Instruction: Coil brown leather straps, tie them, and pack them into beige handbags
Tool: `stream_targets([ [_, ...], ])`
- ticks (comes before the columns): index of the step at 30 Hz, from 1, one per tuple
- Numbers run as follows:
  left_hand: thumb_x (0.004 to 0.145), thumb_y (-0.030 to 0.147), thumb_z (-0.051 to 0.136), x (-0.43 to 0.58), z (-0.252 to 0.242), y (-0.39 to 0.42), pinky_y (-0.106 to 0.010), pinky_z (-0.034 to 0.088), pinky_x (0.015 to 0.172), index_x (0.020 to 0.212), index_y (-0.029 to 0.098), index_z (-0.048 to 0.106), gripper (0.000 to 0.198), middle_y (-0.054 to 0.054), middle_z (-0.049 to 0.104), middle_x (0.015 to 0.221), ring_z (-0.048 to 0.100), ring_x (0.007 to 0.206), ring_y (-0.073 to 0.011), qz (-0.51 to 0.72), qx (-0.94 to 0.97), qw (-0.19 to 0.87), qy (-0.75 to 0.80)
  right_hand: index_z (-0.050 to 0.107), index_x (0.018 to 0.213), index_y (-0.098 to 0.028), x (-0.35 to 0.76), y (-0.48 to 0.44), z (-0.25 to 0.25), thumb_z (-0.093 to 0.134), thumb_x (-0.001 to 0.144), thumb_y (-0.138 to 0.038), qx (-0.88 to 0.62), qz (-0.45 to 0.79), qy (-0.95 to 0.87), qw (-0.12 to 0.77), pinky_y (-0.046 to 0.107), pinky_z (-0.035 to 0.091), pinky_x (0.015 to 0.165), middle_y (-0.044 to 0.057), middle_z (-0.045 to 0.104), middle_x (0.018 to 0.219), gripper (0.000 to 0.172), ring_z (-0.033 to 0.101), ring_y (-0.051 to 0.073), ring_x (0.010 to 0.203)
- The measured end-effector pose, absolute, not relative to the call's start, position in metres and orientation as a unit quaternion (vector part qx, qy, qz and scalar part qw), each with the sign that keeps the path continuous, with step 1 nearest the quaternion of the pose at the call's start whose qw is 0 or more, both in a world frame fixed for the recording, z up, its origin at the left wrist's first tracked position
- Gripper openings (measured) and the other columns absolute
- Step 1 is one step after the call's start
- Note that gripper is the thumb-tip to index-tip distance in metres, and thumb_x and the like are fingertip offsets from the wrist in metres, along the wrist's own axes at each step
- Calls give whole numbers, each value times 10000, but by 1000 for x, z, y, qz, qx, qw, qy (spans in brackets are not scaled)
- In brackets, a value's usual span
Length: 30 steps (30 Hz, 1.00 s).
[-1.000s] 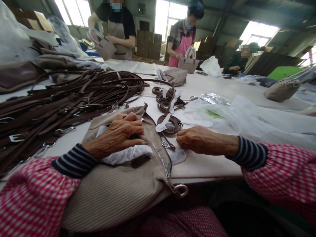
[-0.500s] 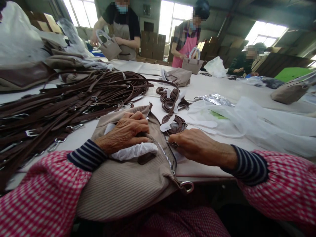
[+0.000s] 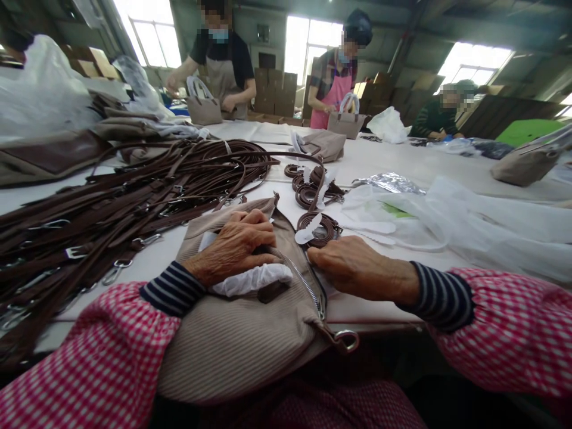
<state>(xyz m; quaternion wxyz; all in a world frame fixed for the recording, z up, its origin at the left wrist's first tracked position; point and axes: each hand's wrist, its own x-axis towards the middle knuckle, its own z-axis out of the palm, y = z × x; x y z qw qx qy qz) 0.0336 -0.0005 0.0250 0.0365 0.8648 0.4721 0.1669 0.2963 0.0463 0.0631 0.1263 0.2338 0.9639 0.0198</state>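
Observation:
A taupe ribbed handbag lies tilted over the table's front edge, its zippered mouth facing right and partly open. My left hand rests on its upper side, fingers curled over the fabric and gripping it. Under that palm is a handle wrapped in white paper. At the right rim of the mouth my right hand is closed in a pinch; its fingertips hide what they hold. A metal ring hangs at the bag's near end. Just beyond my right hand lies a coiled brown strap with a white band.
Many brown straps with metal buckles are heaped at left. More coiled straps lie ahead. Clear plastic bags spread at right. Across the table stand two people with small handbags; another person is farther right.
The view has shifted slightly, so bag and hands appear a little lower. A metal bit seen at my right fingertips is now hidden. The far-left person's handbag now stands on the table.

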Motion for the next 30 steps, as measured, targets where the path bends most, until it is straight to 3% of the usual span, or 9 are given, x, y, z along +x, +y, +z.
stream_targets([
  [5,972,523,652,35,28,-3,-402,351,953,883,206,719,336,-41,674,1015,531,1092,-256,172,858,36,483,695,982,-133,293,50,71,606,823,-93,267,-36,957,106,295,273,607,95,708,853,187,599,193,752],
  [10,958,532,672,38,30,-4,-418,344,993,889,208,724,336,-39,686,1021,530,1100,-257,168,861,38,479,673,799,-139,285,67,67,658,738,-57,302,-278,908,-83,242,301,577,-40,549,663,103,461,104,611],
  [14,972,520,655,36,28,-4,-413,362,972,966,220,740,311,-48,682,1087,532,1110,-263,174,859,38,481,699,827,-124,256,74,44,655,748,11,257,-305,898,-185,235,291,578,-76,465,607,163,419,85,584],
  [17,976,470,666,35,28,-5,-422,372,991,1049,225,743,267,-49,665,1085,534,1103,-266,176,861,40,475,732,885,-124,246,78,31,641,806,14,203,-293,915,-190,234,317,610,-66,494,628,183,445,84,603],
  [21,976,473,664,37,32,-7,-429,388,983,897,189,721,300,-52,651,1015,541,1088,-270,171,861,41,477,744,992,-125,265,81,33,700,858,-113,219,-350,882,-227,224,348,585,-65,519,628,142,465,85,576],
  [24,969,487,668,40,34,-9,-452,378,1017,884,194,715,309,-53,671,1127,536,1130,-277,173,860,39,478,708,856,-127,286,76,43,690,869,-185,271,-415,846,-196,219,337,505,-47,571,623,63,483,82,505],
  [26,967,481,674,41,35,-9,-471,360,1064,913,207,727,285,-45,669,1256,521,1198,-287,176,861,39,475,670,761,-138,296,68,47,661,862,-168,284,-430,842,-157,216,327,483,-40,581,614,106,485,81,491],
  [30,973,460,675,39,34,-8,-458,368,1096,1055,246,748,240,-30,706,1242,496,1295,-286,164,862,60,476,630,686,-146,304,55,46,642,828,-115,294,-348,872,-181,214,326,536,-41,555,603,146,480,82,551],
])
